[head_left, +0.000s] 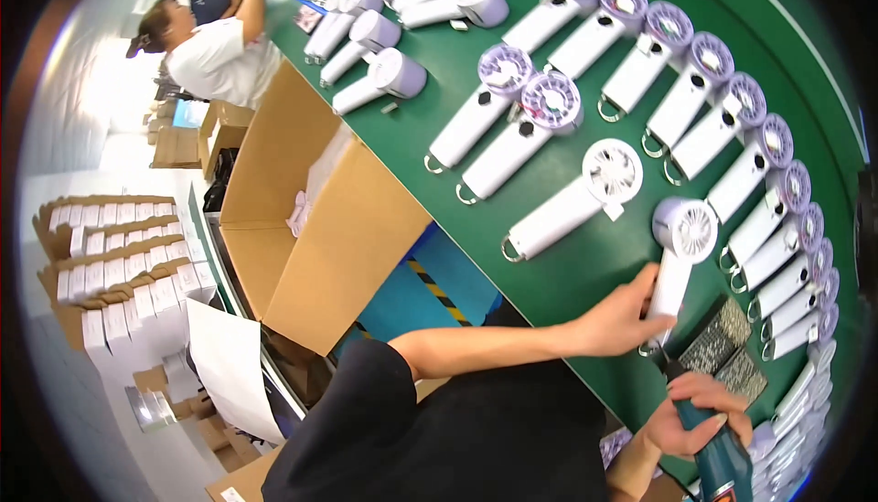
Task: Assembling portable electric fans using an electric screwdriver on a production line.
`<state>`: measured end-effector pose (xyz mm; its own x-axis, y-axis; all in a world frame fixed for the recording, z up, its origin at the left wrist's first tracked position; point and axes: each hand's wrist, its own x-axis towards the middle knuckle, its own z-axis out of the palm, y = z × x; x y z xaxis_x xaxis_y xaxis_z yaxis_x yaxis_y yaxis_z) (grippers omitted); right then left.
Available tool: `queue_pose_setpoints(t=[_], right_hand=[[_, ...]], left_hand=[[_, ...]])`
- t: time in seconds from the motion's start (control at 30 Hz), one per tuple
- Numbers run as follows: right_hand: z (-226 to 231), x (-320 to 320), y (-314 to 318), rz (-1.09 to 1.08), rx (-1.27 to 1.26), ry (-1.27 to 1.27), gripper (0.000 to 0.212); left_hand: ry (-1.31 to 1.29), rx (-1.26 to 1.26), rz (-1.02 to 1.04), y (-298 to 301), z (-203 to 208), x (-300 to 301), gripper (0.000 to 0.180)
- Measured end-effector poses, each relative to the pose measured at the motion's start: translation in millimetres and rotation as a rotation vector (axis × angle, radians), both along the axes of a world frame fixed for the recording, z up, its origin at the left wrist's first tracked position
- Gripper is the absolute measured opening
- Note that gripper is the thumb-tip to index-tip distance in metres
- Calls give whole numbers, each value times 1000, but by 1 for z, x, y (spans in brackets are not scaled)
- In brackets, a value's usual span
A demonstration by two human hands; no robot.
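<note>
My left hand is closed round the handle of a white handheld fan, whose head has a lilac rim and points away from me. In my right hand I grip a dark green electric screwdriver. Its tip meets or nearly meets the handle's lower end, by a metal loop; I cannot tell whether they touch. Beside the tool lie dark trays of small metal parts. Just left of the held fan rests another white fan with a small tag on its head.
Fans with lilac heads line the far and right sides of the green table. More fans lie at the back left. An open cardboard box stands against the table's left edge. Two people are at the upper left.
</note>
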<state>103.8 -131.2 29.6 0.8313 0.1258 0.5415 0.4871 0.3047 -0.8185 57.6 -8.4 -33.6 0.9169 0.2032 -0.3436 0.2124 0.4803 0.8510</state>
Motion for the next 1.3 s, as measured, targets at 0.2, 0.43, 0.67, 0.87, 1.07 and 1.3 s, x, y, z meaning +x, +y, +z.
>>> queue_pose_setpoints(t=[0.2, 0.43, 0.67, 0.87, 1.07, 1.3], right_hand=[[-7, -3, 1, 159, -3, -157, 24], [-5, -1, 4, 135, -62, -118, 24], [-8, 0, 5, 198, -85, -151, 26], [-10, 2, 2, 223, -42, -90, 31], [6, 6, -16, 114, 81, -136, 28], [32, 68, -28, -316, 142, 137, 38]], left_hand=[[22, 10, -38, 7, 4, -4, 47], [20, -9, -34, 14, 8, -3, 48], [10, 9, -36, 17, 7, -2, 49], [14, 53, -31, 12, 3, -6, 51], [-19, -38, 28, 1, 4, -4, 53], [0, 87, 149, 21, 26, -16, 45]])
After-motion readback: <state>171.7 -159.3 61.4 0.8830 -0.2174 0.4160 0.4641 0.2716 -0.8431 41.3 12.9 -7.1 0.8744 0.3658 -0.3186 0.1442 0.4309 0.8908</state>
